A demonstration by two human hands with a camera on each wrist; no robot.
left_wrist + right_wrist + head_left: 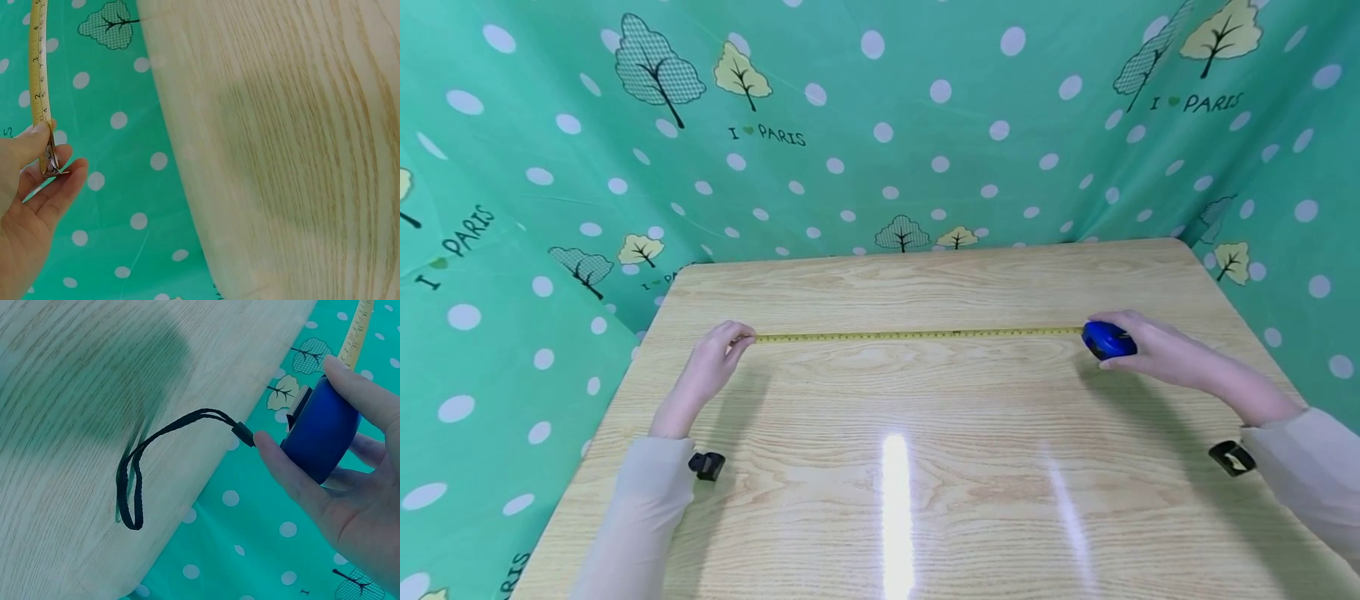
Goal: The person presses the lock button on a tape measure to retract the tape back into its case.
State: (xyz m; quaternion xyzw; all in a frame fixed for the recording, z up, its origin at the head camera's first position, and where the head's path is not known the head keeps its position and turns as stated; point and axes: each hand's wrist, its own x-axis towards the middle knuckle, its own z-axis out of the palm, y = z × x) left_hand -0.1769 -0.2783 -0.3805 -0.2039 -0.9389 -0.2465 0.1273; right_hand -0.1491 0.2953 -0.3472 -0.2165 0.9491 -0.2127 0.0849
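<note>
A yellow tape blade [917, 335] stretches almost level between the two hands. At its left end, my left hand [709, 362] pinches the blade between thumb and fingers; the left wrist view shows the metal end hook [55, 172] by the fingertips of the left hand [37, 200]. My right hand [1157, 350] grips the blue tape measure case [1108, 340], out of which the blade runs leftward. In the right wrist view, the right hand [362, 487] holds the case [325, 428] with thumb and fingers, and a black wrist strap [139, 469] dangles from it.
A light wood-grain table [970, 500] lies beneath both hands, with bright light reflections on its surface. Green dotted cloth [850, 100] with tree prints hangs behind it and at both sides. Black devices [707, 466] are at both wrists.
</note>
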